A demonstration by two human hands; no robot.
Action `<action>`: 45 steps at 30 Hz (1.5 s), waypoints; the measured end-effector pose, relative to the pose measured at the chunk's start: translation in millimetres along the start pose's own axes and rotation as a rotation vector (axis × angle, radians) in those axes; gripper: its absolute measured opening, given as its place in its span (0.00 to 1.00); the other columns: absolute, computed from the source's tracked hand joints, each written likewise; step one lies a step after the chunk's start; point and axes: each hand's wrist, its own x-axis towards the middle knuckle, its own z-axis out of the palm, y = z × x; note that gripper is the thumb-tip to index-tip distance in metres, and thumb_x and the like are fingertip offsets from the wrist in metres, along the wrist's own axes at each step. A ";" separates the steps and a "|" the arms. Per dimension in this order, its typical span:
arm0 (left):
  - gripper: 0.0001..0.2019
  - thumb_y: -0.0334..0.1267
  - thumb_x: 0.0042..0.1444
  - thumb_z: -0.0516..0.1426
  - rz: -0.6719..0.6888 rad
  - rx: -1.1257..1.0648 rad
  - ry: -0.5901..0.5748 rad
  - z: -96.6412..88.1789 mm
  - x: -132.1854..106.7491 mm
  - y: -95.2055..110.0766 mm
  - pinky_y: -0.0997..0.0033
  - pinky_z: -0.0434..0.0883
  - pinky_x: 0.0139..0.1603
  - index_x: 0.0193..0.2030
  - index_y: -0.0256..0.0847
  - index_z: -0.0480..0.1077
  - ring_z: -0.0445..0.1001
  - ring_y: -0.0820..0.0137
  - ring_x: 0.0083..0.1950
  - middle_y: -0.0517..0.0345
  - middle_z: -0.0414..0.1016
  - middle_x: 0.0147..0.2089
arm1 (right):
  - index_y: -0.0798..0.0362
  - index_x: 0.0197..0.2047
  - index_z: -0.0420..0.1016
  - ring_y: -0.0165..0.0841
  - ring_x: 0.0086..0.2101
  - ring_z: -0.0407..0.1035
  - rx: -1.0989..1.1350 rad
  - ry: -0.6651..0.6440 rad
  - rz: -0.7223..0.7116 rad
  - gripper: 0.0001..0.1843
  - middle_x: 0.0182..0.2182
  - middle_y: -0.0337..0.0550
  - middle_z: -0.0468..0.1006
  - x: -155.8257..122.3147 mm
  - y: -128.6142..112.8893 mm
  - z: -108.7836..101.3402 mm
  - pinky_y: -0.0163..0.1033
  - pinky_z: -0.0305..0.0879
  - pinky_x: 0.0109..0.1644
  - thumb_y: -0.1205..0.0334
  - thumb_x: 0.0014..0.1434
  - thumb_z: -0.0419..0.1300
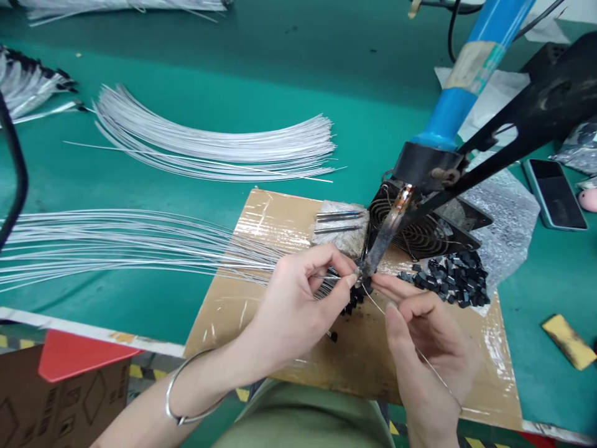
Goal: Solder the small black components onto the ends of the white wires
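Under the tip of a clamped soldering iron [389, 227] with a blue handle, both of my hands come together. Thumb and index finger of my left hand [303, 298] are closed on the end of a thin grey wire; the exact piece at the fingertips is mostly hidden. Held between thumb and fingers of my right hand [426, 348] is a strand of solder wire [436, 371], its upper end reaching the iron's tip. Behind my left hand, a loose bundle of grey wires [140, 242] runs off to the left. Small black parts [359, 298] lie beneath my fingertips.
Brown cardboard [237, 317] covers the green bench [209, 81] here. A fan [420, 227] stands behind the iron, beside a pile of black parts [459, 277]. Another wire bundle [219, 146] lies farther back. At right are a phone [555, 193] and a yellow sponge [569, 341].
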 end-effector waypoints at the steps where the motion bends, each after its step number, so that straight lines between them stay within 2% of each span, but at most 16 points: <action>1: 0.06 0.36 0.58 0.61 0.007 0.006 0.003 0.1 -0.5 -0.3 0.69 0.64 0.29 0.31 0.39 0.75 0.79 0.64 0.36 0.50 0.83 0.36 | 0.48 0.34 0.74 0.39 0.52 0.85 -0.008 -0.015 -0.018 0.12 0.52 0.47 0.89 0.6 1.0 -0.9 0.44 0.83 0.59 0.69 0.70 0.64; 8: 0.06 0.35 0.59 0.60 0.038 0.016 0.015 0.1 -0.5 -1.5 0.69 0.64 0.29 0.31 0.39 0.75 0.80 0.64 0.37 0.51 0.84 0.37 | 0.48 0.34 0.74 0.37 0.51 0.85 0.023 0.059 0.036 0.11 0.51 0.46 0.90 -0.7 -4.4 5.3 0.42 0.81 0.60 0.66 0.70 0.65; 13: 0.06 0.35 0.59 0.60 0.052 0.027 0.020 1.2 -1.2 -1.9 0.69 0.62 0.28 0.31 0.39 0.75 0.80 0.65 0.35 0.50 0.84 0.37 | 0.48 0.33 0.74 0.36 0.51 0.85 0.009 0.062 0.041 0.11 0.51 0.44 0.90 -2.0 -5.9 6.7 0.40 0.81 0.59 0.66 0.70 0.66; 19: 0.06 0.35 0.59 0.60 0.064 0.039 0.024 0.8 -1.6 -2.9 0.69 0.61 0.27 0.31 0.39 0.75 0.78 0.66 0.34 0.51 0.84 0.37 | 0.49 0.34 0.75 0.37 0.51 0.86 0.012 0.028 -0.025 0.11 0.51 0.46 0.90 1.0 1.4 2.6 0.41 0.82 0.58 0.69 0.69 0.65; 27: 0.06 0.36 0.59 0.59 0.052 0.049 0.013 1.2 -1.0 -4.3 0.68 0.62 0.28 0.32 0.39 0.75 0.80 0.64 0.36 0.50 0.84 0.37 | 0.48 0.34 0.74 0.33 0.51 0.86 -0.032 0.002 -0.102 0.12 0.51 0.43 0.90 1.3 7.3 0.8 0.34 0.81 0.58 0.73 0.68 0.65; 36: 0.06 0.33 0.60 0.59 0.120 0.071 0.035 1.1 -2.8 -3.9 0.70 0.59 0.26 0.31 0.38 0.76 0.72 0.71 0.29 0.52 0.84 0.35 | 0.48 0.35 0.75 0.30 0.52 0.85 -0.033 0.007 -0.108 0.11 0.52 0.40 0.90 -0.8 6.8 1.1 0.30 0.79 0.59 0.72 0.68 0.66; 45: 0.06 0.32 0.59 0.59 0.113 0.075 0.024 1.5 -1.5 -2.6 0.70 0.58 0.25 0.31 0.38 0.75 0.66 0.74 0.26 0.54 0.83 0.35 | 0.48 0.36 0.74 0.29 0.52 0.85 -0.033 0.005 -0.114 0.12 0.51 0.40 0.90 0.8 8.3 2.0 0.30 0.79 0.58 0.73 0.69 0.65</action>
